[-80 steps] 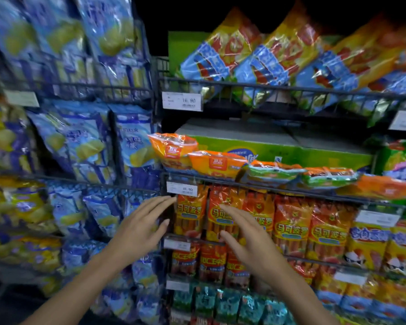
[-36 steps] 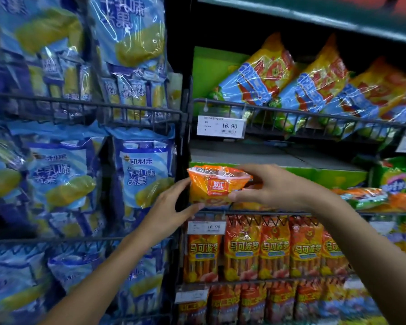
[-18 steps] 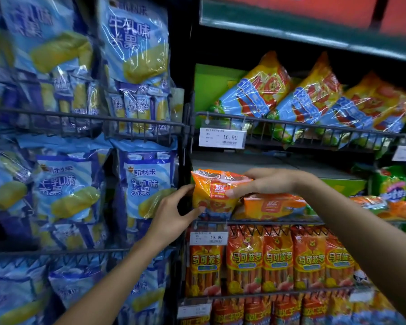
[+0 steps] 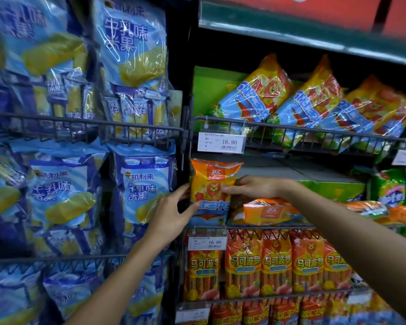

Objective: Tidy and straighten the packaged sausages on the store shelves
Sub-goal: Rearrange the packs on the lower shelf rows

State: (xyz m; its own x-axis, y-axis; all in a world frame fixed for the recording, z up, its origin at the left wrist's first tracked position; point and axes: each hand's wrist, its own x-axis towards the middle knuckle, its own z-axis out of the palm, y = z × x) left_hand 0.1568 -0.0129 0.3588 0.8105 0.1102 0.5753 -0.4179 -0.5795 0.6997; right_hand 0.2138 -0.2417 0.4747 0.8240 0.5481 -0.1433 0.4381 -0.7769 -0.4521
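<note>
- Head view: orange sausage pack [image 4: 212, 186] upright at far left of wire shelf [image 4: 267, 227], long axis vertical, sealed top up, lion print facing out.
- Left hand [image 4: 171, 213] pinching lower left edge, thumb across front, other fingers behind.
- Right hand [image 4: 251, 189] gripping right edge, fingers curled over front.
- Just right of fingers, below right wrist: flat orange pack [image 4: 270, 211], long axis sideways.
- Above fingertips: price tag [image 4: 221, 142] on upper rail; open gap behind pack top.

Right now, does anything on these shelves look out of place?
Yes. Beside the upright orange pack held by both hands, another orange pack lies flat on the same wire shelf; the row below stands upright.
</note>
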